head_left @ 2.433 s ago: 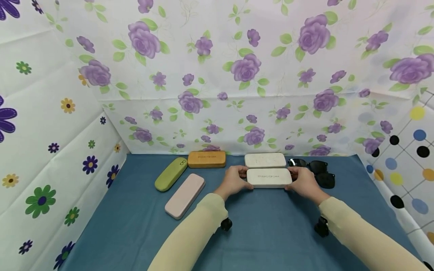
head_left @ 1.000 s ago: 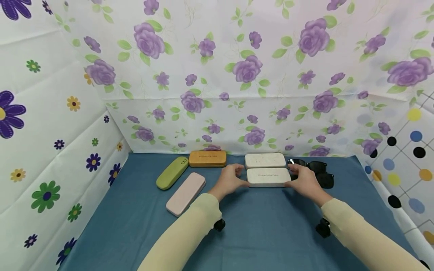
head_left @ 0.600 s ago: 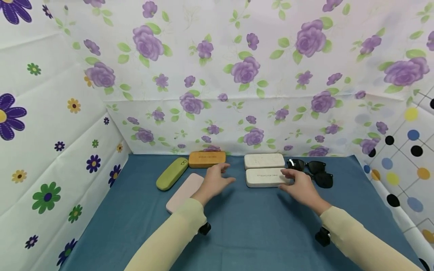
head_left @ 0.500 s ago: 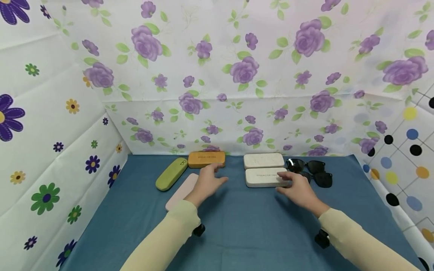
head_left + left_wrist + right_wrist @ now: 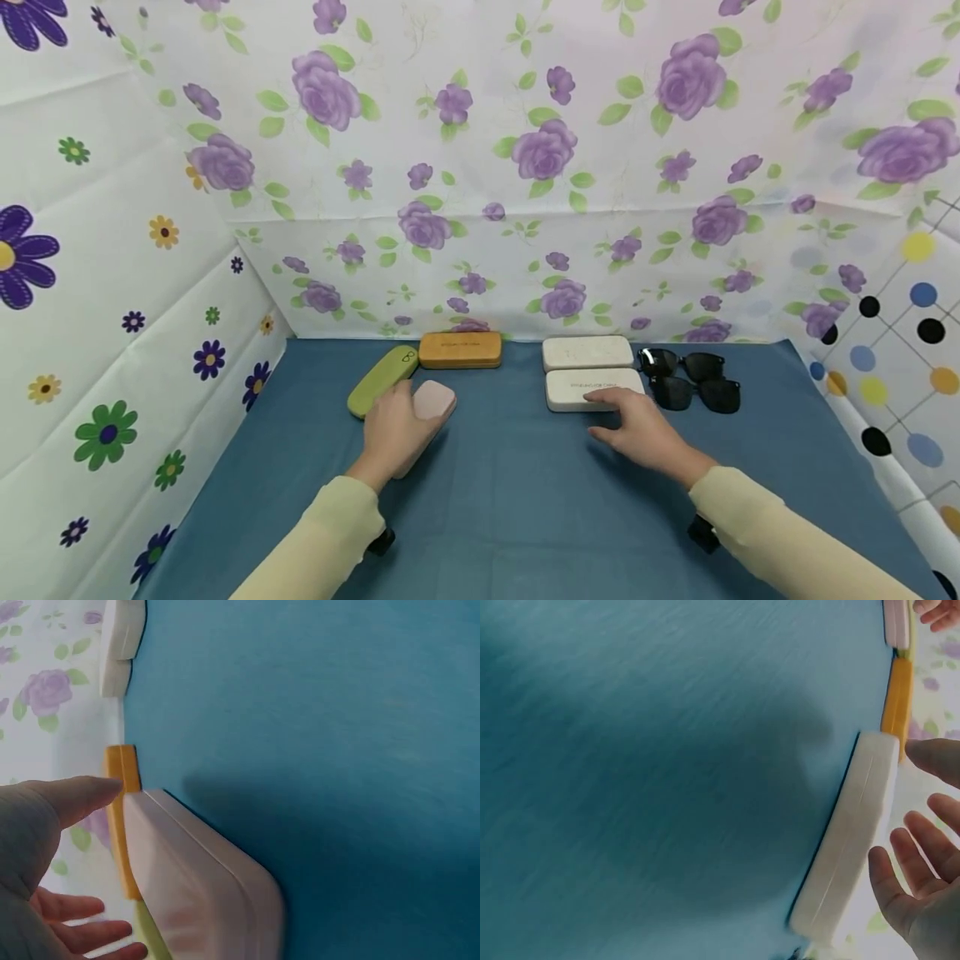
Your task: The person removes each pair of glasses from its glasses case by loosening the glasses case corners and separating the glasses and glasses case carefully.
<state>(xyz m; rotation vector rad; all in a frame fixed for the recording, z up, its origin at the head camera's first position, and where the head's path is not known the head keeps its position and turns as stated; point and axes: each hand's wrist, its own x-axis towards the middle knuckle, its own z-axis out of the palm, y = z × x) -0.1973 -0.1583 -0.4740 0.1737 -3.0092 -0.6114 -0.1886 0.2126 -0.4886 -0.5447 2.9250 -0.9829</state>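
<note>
My left hand (image 5: 393,429) is over the pink glasses case (image 5: 432,402), thumb and fingers spread; the left wrist view shows the thumb apart from the other fingers above the case (image 5: 202,877). The hand hides part of the pink case and the near end of the green glasses case (image 5: 375,379). My right hand (image 5: 641,429) hovers at the near right corner of the front white glasses case (image 5: 570,390), fingers loosely bent and holding nothing. Behind that one lies a second white glasses case (image 5: 587,352), the two side by side.
An orange glasses case (image 5: 460,350) lies by the back wall, its left end close to the green one. Two pairs of black sunglasses (image 5: 693,383) lie right of the white cases. Blue cloth (image 5: 510,500) covers the table, with flowered sheets (image 5: 480,167) around it.
Both hands have let go of the front white case. My left hand has moved left to the pink case; the right has drawn slightly left and nearer, baring more of the sunglasses.
</note>
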